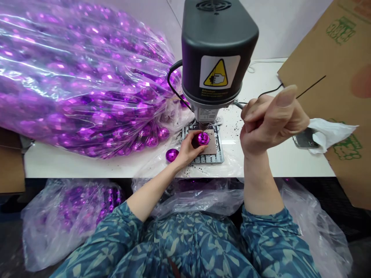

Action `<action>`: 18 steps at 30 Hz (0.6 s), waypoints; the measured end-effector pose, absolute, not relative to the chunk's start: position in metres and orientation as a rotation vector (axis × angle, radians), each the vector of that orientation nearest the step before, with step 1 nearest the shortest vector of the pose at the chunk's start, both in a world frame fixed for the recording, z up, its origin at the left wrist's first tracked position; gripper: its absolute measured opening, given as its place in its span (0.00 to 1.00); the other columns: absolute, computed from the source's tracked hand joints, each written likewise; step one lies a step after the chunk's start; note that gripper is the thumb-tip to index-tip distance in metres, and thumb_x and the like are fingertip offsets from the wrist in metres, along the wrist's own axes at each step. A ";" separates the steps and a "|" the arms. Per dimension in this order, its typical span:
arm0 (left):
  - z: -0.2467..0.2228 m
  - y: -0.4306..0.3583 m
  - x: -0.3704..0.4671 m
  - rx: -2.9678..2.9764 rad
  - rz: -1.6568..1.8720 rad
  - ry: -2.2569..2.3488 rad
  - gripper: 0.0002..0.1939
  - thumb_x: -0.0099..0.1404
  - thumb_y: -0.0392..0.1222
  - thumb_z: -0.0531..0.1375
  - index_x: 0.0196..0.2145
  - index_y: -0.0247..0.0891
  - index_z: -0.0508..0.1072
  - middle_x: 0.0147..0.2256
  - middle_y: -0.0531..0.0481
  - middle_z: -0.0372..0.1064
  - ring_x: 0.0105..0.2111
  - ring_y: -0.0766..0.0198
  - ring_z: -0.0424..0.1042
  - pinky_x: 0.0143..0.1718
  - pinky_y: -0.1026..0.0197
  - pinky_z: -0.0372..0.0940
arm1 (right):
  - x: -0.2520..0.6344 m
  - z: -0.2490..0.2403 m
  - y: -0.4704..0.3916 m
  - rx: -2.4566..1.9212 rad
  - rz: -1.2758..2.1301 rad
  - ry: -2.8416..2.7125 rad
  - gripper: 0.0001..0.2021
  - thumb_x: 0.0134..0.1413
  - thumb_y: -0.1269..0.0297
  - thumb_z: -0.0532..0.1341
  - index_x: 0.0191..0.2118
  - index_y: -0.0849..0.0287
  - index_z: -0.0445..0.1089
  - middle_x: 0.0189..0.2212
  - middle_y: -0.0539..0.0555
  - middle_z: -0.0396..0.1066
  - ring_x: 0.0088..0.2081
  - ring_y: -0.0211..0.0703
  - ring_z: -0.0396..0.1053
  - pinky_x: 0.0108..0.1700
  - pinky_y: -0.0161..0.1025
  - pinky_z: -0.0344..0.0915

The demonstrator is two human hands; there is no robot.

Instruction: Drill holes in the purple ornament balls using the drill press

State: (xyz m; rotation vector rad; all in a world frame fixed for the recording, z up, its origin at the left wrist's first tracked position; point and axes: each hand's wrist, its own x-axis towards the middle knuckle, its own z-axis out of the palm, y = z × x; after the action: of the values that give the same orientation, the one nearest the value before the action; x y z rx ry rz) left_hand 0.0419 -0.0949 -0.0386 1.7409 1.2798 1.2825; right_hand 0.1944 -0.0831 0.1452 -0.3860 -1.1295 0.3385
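Note:
A dark drill press [217,50] with a hand-warning label stands in the middle. Under its bit, my left hand [189,148] curls thumb and fingers around a shiny purple faceted ball [203,138] and steadies it on a flat square plate [212,148]. The bit meets the top of the ball; whether it has entered cannot be seen. My right hand [271,119] is closed around the press's feed lever [239,104], whose end is hidden in the fist. A thin dark rod [311,86] sticks out beyond the right fingers; I cannot tell if it is held.
A second purple ball [172,155] lies left of my left hand. A big clear bag [87,85] of purple balls fills the left side. Dark shavings surround the slotted metal base [218,158]. A phone [305,139], white tissue [330,133] and cardboard box [327,58] are at right.

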 end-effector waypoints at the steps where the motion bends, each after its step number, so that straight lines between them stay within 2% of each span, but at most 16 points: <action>1: -0.038 -0.095 0.042 1.737 1.287 1.274 0.30 0.61 0.43 0.74 0.58 0.40 0.69 0.55 0.41 0.75 0.54 0.51 0.77 0.59 0.48 0.72 | 0.195 0.143 -0.082 -0.368 0.324 -1.135 0.30 0.65 0.52 0.61 0.13 0.60 0.57 0.10 0.45 0.49 0.13 0.27 0.54 0.18 0.35 0.47; 9: -0.038 -0.096 0.043 1.697 1.307 1.227 0.30 0.62 0.45 0.74 0.57 0.40 0.69 0.55 0.41 0.74 0.56 0.51 0.76 0.60 0.48 0.70 | 0.200 0.122 -0.071 -0.235 0.136 -1.194 0.25 0.68 0.66 0.56 0.16 0.61 0.58 0.12 0.43 0.52 0.14 0.25 0.56 0.17 0.30 0.51; 14: -0.040 -0.095 0.043 1.684 1.313 1.214 0.29 0.62 0.45 0.73 0.57 0.39 0.69 0.56 0.40 0.74 0.56 0.51 0.76 0.60 0.47 0.70 | 0.204 0.111 -0.065 -0.126 0.049 -1.276 0.22 0.66 0.70 0.56 0.17 0.60 0.60 0.12 0.43 0.53 0.13 0.25 0.54 0.16 0.31 0.49; 18: -0.040 -0.096 0.043 1.698 1.311 1.225 0.29 0.62 0.44 0.73 0.57 0.40 0.69 0.55 0.41 0.74 0.56 0.50 0.76 0.60 0.47 0.70 | 0.204 0.103 -0.063 -0.043 0.028 -1.305 0.22 0.64 0.73 0.55 0.17 0.60 0.57 0.11 0.43 0.51 0.12 0.26 0.53 0.15 0.32 0.49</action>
State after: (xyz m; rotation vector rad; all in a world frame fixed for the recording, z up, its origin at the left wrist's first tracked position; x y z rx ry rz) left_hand 0.0429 -0.0957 -0.0399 1.6980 1.2251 1.3110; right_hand 0.2042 -0.0634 0.1027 -0.0433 -1.3051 0.0277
